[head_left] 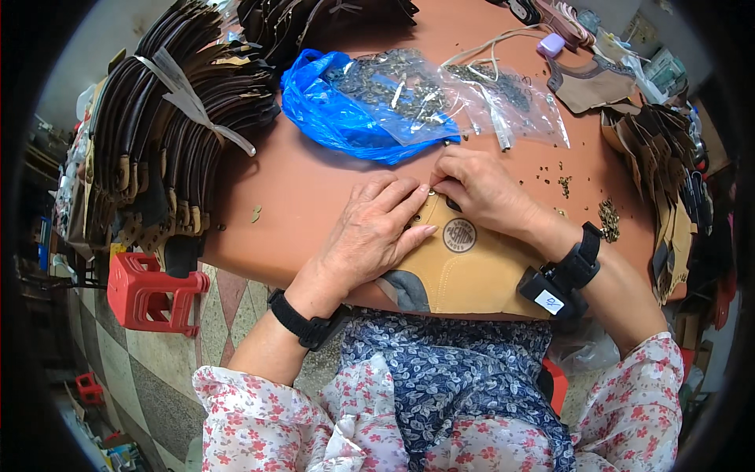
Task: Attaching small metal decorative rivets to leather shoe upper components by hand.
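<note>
A tan leather shoe upper (464,275) with a round dark stamp lies at the near edge of the table. My left hand (370,232) grips its left side, thumb and index finger on the leather, close to small eyelets along its upper edge. My right hand (480,187) is closed in a pinch at that same edge, right beside the left fingertips. Whatever sits between its fingertips is too small or hidden to make out. Beyond my hands, a clear plastic bag (425,94) of small brass-coloured eyelets rests partly on a blue plastic bag (314,118).
Tied stacks of dark leather uppers (185,118) rise at the left, and more uppers (653,157) at the right. Loose eyelets (608,220) are heaped on the brown table (259,197). A small purple object (550,45) lies far right. A red stool (141,291) stands below left.
</note>
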Tool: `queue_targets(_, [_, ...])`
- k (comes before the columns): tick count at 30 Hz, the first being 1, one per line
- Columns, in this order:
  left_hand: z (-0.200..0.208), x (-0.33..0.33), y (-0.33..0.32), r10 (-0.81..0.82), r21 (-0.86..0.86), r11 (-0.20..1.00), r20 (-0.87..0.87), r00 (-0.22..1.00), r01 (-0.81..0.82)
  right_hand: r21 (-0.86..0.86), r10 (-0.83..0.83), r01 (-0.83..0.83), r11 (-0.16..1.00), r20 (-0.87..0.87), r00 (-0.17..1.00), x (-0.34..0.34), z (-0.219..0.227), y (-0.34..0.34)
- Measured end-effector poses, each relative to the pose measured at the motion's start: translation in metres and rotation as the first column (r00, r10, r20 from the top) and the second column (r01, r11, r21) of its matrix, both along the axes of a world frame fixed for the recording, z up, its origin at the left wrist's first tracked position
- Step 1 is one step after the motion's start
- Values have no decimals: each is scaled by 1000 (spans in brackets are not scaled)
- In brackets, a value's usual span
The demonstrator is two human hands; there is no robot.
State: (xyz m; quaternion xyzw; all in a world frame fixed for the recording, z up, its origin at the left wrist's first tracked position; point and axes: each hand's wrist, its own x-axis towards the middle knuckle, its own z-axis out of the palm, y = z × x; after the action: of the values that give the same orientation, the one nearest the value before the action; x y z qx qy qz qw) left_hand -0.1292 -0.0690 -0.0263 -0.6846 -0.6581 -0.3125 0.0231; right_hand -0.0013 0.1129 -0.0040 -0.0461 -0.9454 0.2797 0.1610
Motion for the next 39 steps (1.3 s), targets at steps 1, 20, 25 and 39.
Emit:
queue_targets(1, [0, 0, 0, 1, 1, 1000, -2, 1000, -1, -31, -2, 3, 1000, 9, 1000, 0, 1, 0])
queue_targets(20, [0, 0, 0, 4, -9, 1000, -20, 1000, -4, 152, 50, -33, 988, -113, 992, 4, -5, -5])
queue_targets(25, [-3, 0, 1, 4, 32, 999, -53, 999, -2, 277, 113, -77, 958, -117, 987, 5, -1, -6])
queue_targets(39, [1, 1, 0, 4, -1, 1000, -18, 1000, -4, 343, 136, -69, 937, -176, 975, 5, -6, -6])
